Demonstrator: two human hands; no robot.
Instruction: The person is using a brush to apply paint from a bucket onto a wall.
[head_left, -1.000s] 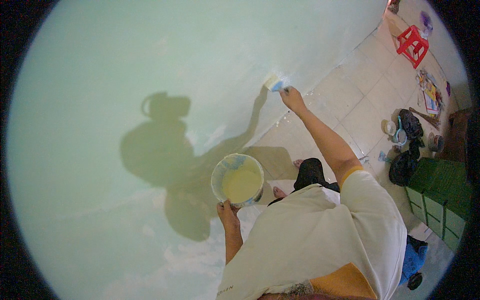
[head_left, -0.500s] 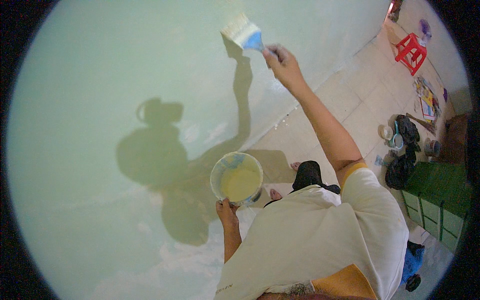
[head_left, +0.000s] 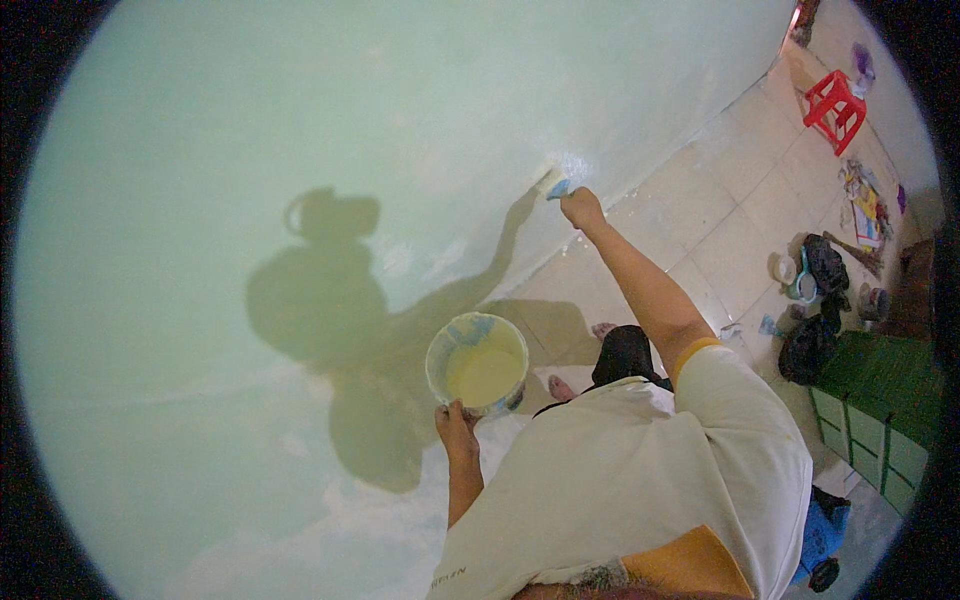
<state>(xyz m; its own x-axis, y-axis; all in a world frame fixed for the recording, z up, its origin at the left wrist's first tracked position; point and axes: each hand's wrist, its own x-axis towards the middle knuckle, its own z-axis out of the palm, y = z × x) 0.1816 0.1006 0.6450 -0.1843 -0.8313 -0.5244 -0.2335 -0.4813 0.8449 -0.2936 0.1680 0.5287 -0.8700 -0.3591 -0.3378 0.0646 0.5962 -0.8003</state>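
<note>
In my left hand [head_left: 458,430] is a round bucket [head_left: 433,372], gripped at its near rim with the thumb over the edge. Pale yellowish paint [head_left: 485,372] lies inside it, and bluish smears mark the inner wall. My right hand [head_left: 582,208] is closed around the handle of a wide paintbrush [head_left: 556,184] with a blue body and pale bristles. Those bristles are at the lower part of the pale green wall [head_left: 180,150], beside a glossy wet-looking patch [head_left: 572,165]. The brush handle is mostly hidden in my fingers.
Tiled floor [head_left: 700,225] meets the wall along a slanting edge. To the right are a red plastic stool [head_left: 836,112], papers [head_left: 866,210], black plastic bags [head_left: 808,348], a light blue pan [head_left: 803,288] and a green cabinet [head_left: 880,385]. My shadow [head_left: 320,300] falls on the wall.
My right hand has brought the paintbrush down the wall, from high up to close above the floor edge. The bucket stays in my left hand at nearly the same place.
</note>
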